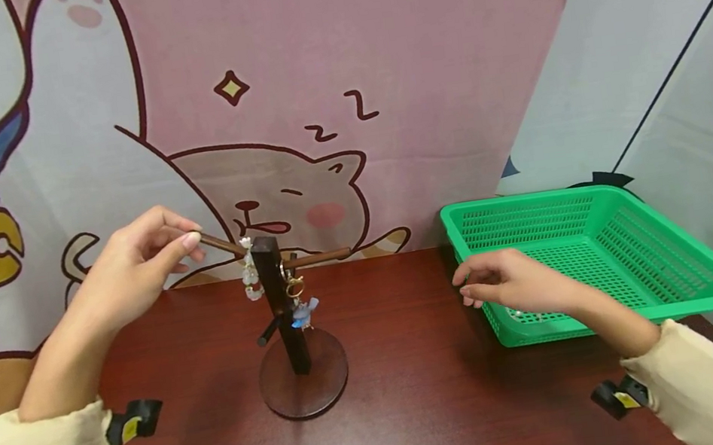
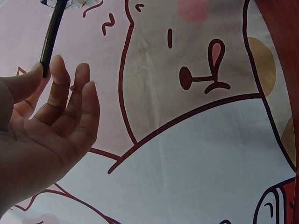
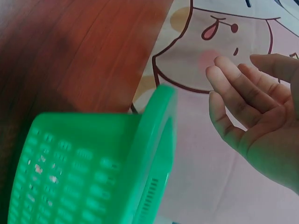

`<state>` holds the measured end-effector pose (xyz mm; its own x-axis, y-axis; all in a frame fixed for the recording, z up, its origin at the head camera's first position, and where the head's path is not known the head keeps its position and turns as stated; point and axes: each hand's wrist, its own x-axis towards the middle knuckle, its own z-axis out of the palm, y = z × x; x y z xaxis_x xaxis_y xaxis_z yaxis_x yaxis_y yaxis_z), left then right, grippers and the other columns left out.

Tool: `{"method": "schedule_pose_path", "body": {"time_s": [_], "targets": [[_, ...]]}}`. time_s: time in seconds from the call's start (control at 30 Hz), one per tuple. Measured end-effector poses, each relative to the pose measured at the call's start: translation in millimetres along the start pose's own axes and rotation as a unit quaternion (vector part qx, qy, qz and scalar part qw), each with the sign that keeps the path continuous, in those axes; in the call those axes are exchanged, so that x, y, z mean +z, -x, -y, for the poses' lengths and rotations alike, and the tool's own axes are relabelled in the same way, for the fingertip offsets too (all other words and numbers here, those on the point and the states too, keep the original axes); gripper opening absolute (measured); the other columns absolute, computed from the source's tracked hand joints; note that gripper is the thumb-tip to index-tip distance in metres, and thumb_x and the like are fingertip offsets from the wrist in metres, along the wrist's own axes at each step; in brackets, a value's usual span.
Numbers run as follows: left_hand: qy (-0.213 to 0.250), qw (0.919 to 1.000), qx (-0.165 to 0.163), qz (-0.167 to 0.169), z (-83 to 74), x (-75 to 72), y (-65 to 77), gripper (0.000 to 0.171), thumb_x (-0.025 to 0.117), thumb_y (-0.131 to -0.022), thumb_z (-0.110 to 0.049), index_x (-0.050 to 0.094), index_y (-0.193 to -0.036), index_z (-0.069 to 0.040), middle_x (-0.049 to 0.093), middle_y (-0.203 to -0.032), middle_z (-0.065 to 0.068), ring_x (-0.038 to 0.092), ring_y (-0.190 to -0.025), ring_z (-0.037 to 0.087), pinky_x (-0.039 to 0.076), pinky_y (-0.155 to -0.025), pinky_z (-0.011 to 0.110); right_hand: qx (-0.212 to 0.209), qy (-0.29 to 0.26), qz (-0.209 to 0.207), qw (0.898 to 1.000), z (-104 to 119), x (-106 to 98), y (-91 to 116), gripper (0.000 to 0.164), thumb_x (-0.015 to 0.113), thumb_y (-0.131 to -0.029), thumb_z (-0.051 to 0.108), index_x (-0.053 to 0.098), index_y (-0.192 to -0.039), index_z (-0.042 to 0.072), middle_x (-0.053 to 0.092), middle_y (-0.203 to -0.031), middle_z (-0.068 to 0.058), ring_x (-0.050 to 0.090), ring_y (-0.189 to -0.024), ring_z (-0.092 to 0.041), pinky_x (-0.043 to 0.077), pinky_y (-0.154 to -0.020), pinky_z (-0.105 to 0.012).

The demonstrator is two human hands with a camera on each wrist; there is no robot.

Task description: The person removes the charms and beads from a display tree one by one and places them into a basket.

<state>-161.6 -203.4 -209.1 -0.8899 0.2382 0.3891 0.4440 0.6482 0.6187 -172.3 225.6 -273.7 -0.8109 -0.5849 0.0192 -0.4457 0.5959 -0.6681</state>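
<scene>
My left hand (image 1: 138,262) pinches the end of a wooden peg (image 1: 223,244) on a dark wooden jewelry stand (image 1: 280,301). A clear beaded bracelet (image 1: 250,271) hangs on that peg, close to the post. On the stand's other side hang a gold ring-shaped piece (image 1: 295,286) and a blue bird-shaped charm (image 1: 304,313). My right hand (image 1: 514,281) hovers over the left rim of a green plastic basket (image 1: 679,230), fingers loosely bent, holding nothing. In the right wrist view, small shiny pieces (image 3: 39,169) show through the basket's holes.
The stand's round base (image 1: 326,394) rests on a reddish-brown table (image 1: 411,412). Bare pegs, one a longer brown peg (image 1: 327,256), jut from the post. A cartoon-printed cloth (image 1: 428,53) hangs behind the table.
</scene>
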Motion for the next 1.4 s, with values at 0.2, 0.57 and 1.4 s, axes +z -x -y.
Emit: {"method": "schedule_pose_path", "body": {"time_s": [0.2, 0.57, 1.4], "targets": [[0.002, 1.0, -0.001, 0.0, 0.4, -0.1, -0.1, 0.013, 0.051, -0.094, -0.01, 0.057, -0.102, -0.002, 0.063, -0.08, 0.008, 0.057, -0.069, 0.005, 0.047, -0.063, 0.017, -0.028, -0.01, 0.011, 1.0, 8, 10, -13, 0.01, 0.057, -0.089, 0.004, 0.06, -0.098, 0.003, 0.064, -0.08, 0.002, 0.059, -0.072, -0.012, 0.05, -0.063, -0.026], [-0.008, 1.0, 0.002, -0.003, -0.5, -0.3, -0.9, 0.013, 0.051, -0.094, -0.011, 0.057, -0.102, -0.003, 0.063, -0.08, 0.008, 0.057, -0.068, 0.005, 0.046, -0.062, 0.017, -0.053, -0.015, 0.018, 0.998, 22, 26, -36, 0.009, 0.059, -0.087, 0.004, 0.061, -0.095, 0.008, 0.063, -0.076, 0.005, 0.059, -0.071, -0.021, 0.049, -0.061, -0.028], [0.003, 1.0, -0.003, 0.004, -0.7, -0.3, -1.6, 0.013, 0.051, -0.094, -0.011, 0.057, -0.102, -0.002, 0.063, -0.079, 0.007, 0.057, -0.07, 0.005, 0.046, -0.064, 0.015, -0.132, -0.034, 0.038, 0.99, 67, 53, -75, 0.015, 0.06, -0.089, 0.01, 0.061, -0.103, 0.006, 0.064, -0.078, 0.001, 0.062, -0.071, -0.019, 0.051, -0.064, -0.028]]}}
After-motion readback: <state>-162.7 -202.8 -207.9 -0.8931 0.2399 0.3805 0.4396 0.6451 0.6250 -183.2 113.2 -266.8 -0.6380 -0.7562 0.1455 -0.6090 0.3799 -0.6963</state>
